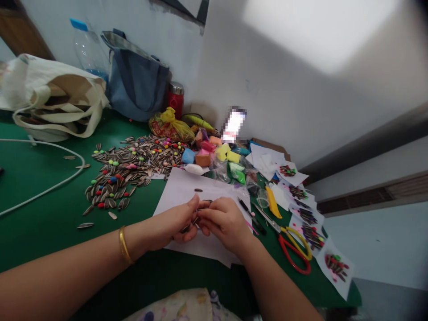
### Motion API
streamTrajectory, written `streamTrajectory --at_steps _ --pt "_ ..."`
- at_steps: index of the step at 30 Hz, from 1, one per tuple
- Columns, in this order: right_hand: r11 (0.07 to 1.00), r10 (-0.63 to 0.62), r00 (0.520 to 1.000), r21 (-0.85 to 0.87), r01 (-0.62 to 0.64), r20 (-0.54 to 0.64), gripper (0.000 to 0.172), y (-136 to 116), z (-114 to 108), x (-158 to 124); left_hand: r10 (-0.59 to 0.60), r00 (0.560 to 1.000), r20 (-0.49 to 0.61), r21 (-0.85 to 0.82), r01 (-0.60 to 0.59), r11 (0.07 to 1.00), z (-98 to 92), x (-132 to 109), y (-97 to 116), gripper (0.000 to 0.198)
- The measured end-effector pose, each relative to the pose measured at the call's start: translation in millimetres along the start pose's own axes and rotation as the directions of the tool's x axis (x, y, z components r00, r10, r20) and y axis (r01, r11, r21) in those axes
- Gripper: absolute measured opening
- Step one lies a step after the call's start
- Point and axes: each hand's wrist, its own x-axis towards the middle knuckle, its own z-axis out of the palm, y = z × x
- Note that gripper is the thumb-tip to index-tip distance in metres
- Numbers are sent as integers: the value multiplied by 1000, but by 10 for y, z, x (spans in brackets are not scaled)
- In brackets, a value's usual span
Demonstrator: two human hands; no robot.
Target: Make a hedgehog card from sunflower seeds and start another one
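Note:
Over a sheet of white paper (177, 187), my two hands meet. Dark striped sunflower seeds (185, 229) show between the curled fingers of my left hand (175, 225), which has a gold bangle on its wrist. The fingertips of my right hand (225, 223) are pinched together against the left fingers, at a seed partly hidden by them. One loose sunflower seed (198, 190) lies on the paper just beyond the hands. A large pile of sunflower seeds (147, 156), mixed with brightly coloured ones, spreads on the green table to the left.
Scissors (284, 232) with red and yellow handles, a black pen (252, 216) and a yellow cutter (273, 203) lie right. Beyond are coloured clay blocks (203, 159) and a lit phone (234, 124). Paper cards with seed clusters (336, 267) line the right edge. Bags (137, 80) stand back left.

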Motion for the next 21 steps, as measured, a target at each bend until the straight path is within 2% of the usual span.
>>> streamTrajectory --at_steps 5,6,8,10,12,15,17,19,21 --pt "993 -38 999 107 39 -13 10 11 -5 -3 -7 998 59 55 4 999 12 -11 -3 82" --pt "994 -15 999 111 19 -33 9 27 -34 -4 5 1000 29 66 -7 998 -3 -3 -4 79" --pt "993 74 994 95 -66 -76 7 84 -113 -6 84 992 -98 150 -68 986 -51 17 1 69" --pt "983 178 980 49 -174 -86 8 164 -201 -11 211 950 -230 345 -123 930 -108 34 16 55" --pt "969 248 968 10 -248 -32 8 243 -274 -22 316 909 -273 580 -106 808 -153 37 36 40" --pt "956 294 953 -34 -292 72 9 307 -330 -50 371 899 -232 835 -12 551 -167 17 43 27" --pt "955 296 946 -49 -292 130 10 307 -333 -66 361 920 -151 929 7 371 -139 -4 20 23" --pt "959 285 941 -57 -279 184 11 288 -316 -74 327 945 -25 977 -46 209 -99 -22 -21 21" --pt "962 272 936 -78 -261 225 12 266 -289 -71 282 956 81 990 -110 89 -64 -35 -66 21"
